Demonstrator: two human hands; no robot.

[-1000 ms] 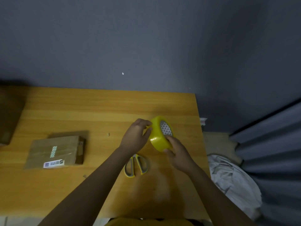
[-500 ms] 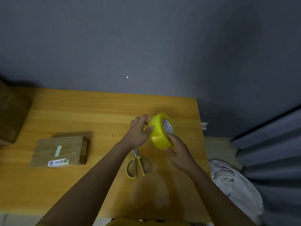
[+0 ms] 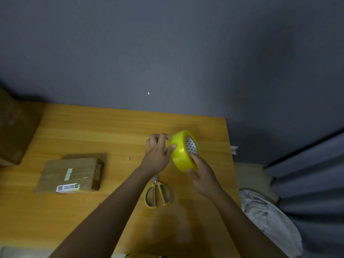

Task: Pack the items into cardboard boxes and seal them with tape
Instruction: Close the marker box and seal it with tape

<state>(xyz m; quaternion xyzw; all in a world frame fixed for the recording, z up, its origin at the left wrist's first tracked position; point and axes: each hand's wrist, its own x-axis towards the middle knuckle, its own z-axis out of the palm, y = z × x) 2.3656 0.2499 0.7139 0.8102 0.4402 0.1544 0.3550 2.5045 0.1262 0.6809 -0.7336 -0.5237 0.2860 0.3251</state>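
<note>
A yellow tape roll point(image 3: 181, 155) is held on edge above the wooden table point(image 3: 93, 131). My right hand point(image 3: 202, 174) grips it from below, fingers curled round its rim. My left hand point(image 3: 158, 153) pinches at the roll's left face with thumb and fingertips. A flat cardboard box point(image 3: 68, 175) with a white label lies closed on the table to the left, apart from both hands. Yellow-handled scissors point(image 3: 158, 194) lie on the table under my left wrist, blades partly hidden.
A larger brown box point(image 3: 13, 127) stands at the table's left end. The grey wall runs along the table's back edge. To the right, past the table edge, a white bag point(image 3: 268, 218) lies on the floor beside a grey curtain point(image 3: 312, 174).
Both hands and the tape roll have stayed together at the same spot. My left fingers have shifted slightly on the roll's face. The view has tilted a little.
</note>
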